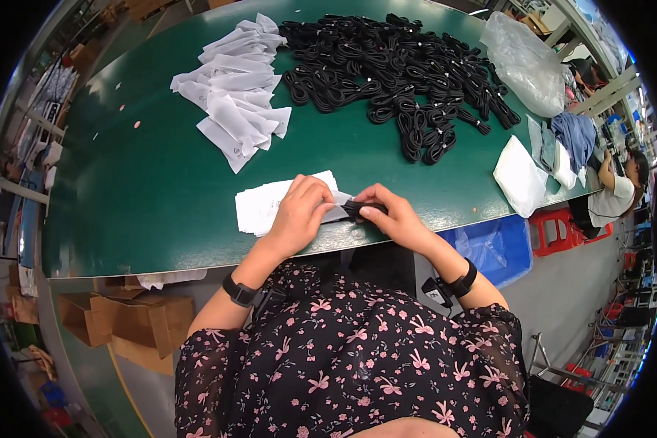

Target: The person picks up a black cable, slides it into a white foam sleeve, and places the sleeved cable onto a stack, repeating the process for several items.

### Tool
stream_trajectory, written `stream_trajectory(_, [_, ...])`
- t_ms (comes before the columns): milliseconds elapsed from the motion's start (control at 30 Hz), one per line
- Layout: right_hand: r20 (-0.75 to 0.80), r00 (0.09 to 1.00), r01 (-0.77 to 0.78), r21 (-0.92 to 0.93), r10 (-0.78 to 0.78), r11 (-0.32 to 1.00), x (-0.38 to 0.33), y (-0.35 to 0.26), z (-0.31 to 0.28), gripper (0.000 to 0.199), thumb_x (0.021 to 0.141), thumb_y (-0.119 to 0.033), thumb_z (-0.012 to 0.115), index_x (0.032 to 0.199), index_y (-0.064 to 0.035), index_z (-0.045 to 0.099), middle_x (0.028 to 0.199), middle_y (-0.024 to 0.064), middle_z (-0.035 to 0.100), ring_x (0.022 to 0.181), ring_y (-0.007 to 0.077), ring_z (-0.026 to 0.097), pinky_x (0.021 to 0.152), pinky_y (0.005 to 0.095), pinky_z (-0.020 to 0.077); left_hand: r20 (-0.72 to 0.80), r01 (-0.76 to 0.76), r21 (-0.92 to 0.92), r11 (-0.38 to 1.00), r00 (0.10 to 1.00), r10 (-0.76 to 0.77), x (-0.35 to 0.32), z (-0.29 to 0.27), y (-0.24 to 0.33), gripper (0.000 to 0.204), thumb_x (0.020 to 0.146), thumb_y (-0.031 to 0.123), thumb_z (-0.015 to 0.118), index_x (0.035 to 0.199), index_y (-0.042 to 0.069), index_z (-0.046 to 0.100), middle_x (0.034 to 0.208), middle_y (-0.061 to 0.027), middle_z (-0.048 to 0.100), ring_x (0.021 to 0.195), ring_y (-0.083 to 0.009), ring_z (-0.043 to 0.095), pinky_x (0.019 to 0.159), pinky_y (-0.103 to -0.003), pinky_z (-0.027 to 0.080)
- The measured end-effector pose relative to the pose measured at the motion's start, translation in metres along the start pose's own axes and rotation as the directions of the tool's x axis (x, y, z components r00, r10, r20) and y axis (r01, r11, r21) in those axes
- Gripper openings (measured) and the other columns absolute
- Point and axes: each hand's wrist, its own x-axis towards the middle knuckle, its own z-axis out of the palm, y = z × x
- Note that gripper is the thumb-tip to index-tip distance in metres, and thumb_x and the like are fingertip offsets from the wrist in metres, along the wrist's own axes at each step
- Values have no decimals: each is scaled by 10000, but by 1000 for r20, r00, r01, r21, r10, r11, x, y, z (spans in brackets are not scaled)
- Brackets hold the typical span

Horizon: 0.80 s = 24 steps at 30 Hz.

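Above the near side of the desk (146,212), the right hand (396,215) is clamping its fingers on a black cable bundle (352,209), its long axis running left-right. Just left, the left hand's (297,214) fingers are pinching a white sleeve (340,197) against the bundle's end.

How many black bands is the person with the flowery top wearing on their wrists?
2: the left band circles the wrist of the left hand, and the right band circles the wrist of the right hand. Neither is hidden.
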Motion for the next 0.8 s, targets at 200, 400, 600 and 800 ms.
stream_trajectory(200, [35, 884, 435, -429, -467, 791, 15, -9, 2, 332, 875, -30, 667, 1177, 4, 534, 1029, 69, 535, 868, 114, 538, 761, 245, 466, -37, 119, -77, 990, 992, -122, 10, -6, 1, 96, 833, 3, 633, 853, 6, 538, 911, -81, 573, 870, -198, 547, 759, -304, 453])
stream_trajectory(400, [-243, 826, 482, -160, -508, 861, 36, -16, 9, 426, 783, -24, 745, 1171, -23, 569, 1064, 117, 536, 795, 186, 581, 658, 279, 488, 32, 278, -611, 741, 944, -328, 27, -15, -8, 87, 923, 94, 594, 945, 15, 566, 1000, -48, 599, 899, -129, 553, 810, -284, 467])
stream_trajectory(600, [-106, 785, 502, -469, -610, 727, 54, -41, 9, 362, 808, -29, 716, 1147, -25, 591, 1025, 105, 528, 751, 159, 563, 640, 262, 469, 127, 312, -843, 439, 907, -402, 52, -28, -13, 175, 976, 153, 549, 1053, -2, 575, 982, -13, 608, 870, -93, 550, 767, -251, 465])
stream_trajectory(800, [-299, 809, -183, -946, -507, 266, 63, -14, -60, 351, 808, -164, 731, 1097, -38, 575, 999, 180, 523, 751, 329, 607, 621, 382, 525, -453, 223, -283, 933, 826, -335, 66, -80, -42, 165, 913, 97, 605, 1042, -5, 588, 946, -55, 610, 835, -145, 568, 742, -274, 469])
